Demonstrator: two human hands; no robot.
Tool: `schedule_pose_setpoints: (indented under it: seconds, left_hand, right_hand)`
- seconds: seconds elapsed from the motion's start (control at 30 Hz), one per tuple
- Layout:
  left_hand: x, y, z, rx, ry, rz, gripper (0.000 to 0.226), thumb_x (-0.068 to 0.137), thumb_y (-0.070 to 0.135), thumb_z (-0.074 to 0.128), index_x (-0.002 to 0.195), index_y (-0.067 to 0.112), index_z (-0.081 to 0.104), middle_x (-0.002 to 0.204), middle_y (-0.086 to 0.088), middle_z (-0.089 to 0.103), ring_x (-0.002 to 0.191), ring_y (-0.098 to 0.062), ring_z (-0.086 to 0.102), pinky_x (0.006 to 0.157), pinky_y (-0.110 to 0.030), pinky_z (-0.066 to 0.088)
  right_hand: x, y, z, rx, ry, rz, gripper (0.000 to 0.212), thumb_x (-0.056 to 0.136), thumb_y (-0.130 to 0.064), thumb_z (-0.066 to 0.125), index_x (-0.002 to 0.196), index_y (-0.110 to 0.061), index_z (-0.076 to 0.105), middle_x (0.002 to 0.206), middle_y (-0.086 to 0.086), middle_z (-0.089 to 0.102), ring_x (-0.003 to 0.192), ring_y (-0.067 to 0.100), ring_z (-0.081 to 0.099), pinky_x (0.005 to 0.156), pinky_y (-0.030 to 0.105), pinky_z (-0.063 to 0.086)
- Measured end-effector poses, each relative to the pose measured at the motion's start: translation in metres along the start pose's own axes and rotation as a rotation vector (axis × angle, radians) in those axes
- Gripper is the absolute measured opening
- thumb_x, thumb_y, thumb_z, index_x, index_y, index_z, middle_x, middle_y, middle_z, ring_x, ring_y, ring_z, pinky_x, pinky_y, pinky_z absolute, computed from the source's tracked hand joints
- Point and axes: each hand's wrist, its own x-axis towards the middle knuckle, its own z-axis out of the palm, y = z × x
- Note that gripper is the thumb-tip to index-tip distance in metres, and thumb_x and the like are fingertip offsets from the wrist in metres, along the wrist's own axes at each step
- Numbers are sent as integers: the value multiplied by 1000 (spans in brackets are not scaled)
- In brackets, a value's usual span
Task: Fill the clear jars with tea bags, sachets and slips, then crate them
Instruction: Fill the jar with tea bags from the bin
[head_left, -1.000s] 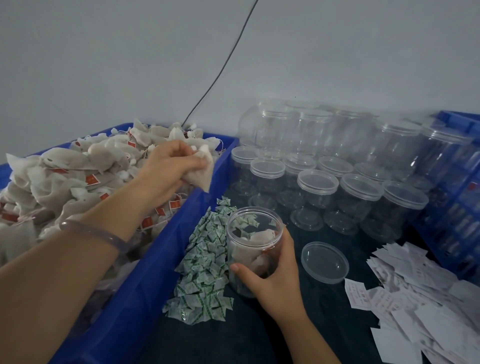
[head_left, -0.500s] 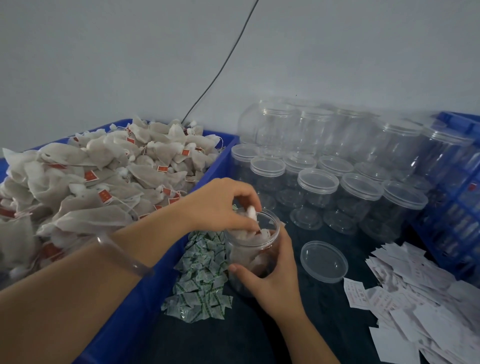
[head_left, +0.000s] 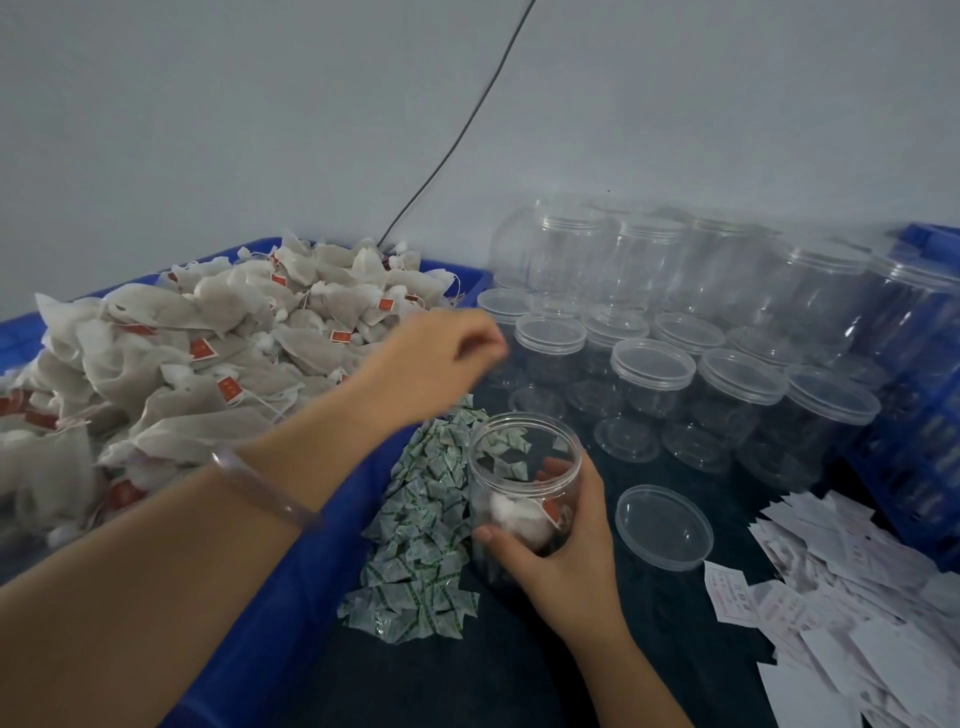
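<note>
My right hand grips an open clear jar standing on the dark table; white tea bags lie in its bottom. My left hand hovers above and left of the jar, over the bin's rim, fingers loosely curled and blurred, holding nothing that I can see. A blue bin on the left is heaped with white tea bags with red tags. Green-and-white sachets lie piled between bin and jar. The jar's loose lid rests to its right. White paper slips are spread at the right.
Several empty lidded clear jars stand behind in rows, with taller ones stacked at the wall. A blue crate stands at the far right. A black cable runs up the grey wall.
My left hand carried a tea bag from the bin to the jar, dropped it in, and has now lifted away up and left, empty. The right hand keeps holding the jar.
</note>
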Motion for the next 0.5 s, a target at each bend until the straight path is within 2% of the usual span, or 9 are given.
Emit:
schedule_pose_setpoints:
  seconds: [0.03,0.07,0.13,0.2,0.23,0.3,0.4,0.5]
  left_hand:
    - [4,-14,-7,124,50,-61,17,96,18,54,105,21,67,97,11,65,87,-7,60,80,-26,49]
    - [5,-31,-12,271,30,-137,22,95,12,52,113,17,64,106,4,64,94,-15,60,84,-34,50]
    - [1,-66,-18,536,-145,-303,33,93,4,50,124,13,56,117,-7,60,103,-26,58,88,-44,50]
    - [-8,-88,-18,677,-311,-420,32,91,3,51,121,13,56,112,-7,59,101,-26,57,89,-44,51]
    - [-11,-93,-17,734,-336,-440,28,90,5,53,116,15,59,108,-6,59,98,-25,57,89,-43,51]
    - [-11,-97,-17,848,-280,-435,21,89,8,56,108,16,63,102,-5,59,93,-23,57,85,-38,53]
    - [-8,-97,-15,905,-165,-447,18,91,11,56,106,13,65,107,-9,58,103,-25,55,84,-37,51]
    - [-5,-98,-17,748,-14,-470,16,95,18,56,102,10,68,102,-10,60,93,-25,59,81,-38,53]
  right_hand:
    - [0,0,0,5,-5,0,99,53,-42,87,138,-39,38,125,-30,53,120,-4,53,92,9,44]
    - [0,-1,0,10,-11,4,99,52,-43,87,138,-40,37,123,-33,52,119,-6,53,90,7,44]
    - [0,-2,0,13,-20,11,100,50,-45,86,137,-43,37,122,-35,51,118,-8,52,89,6,44]
    - [-1,-1,1,13,-21,12,102,50,-45,86,138,-43,36,122,-34,52,118,-7,52,90,6,44]
    - [-1,-1,1,11,-22,13,103,49,-45,86,139,-42,36,123,-33,52,119,-7,52,90,6,44]
    - [-2,-1,0,10,-24,16,104,50,-44,87,140,-41,36,124,-32,52,120,-6,52,90,6,44]
    - [-1,-1,-1,11,-27,14,104,50,-43,87,141,-40,36,126,-28,53,121,-5,52,91,8,45]
    - [-1,-1,-2,10,-21,14,105,50,-43,87,141,-39,36,128,-24,53,121,-3,53,94,11,46]
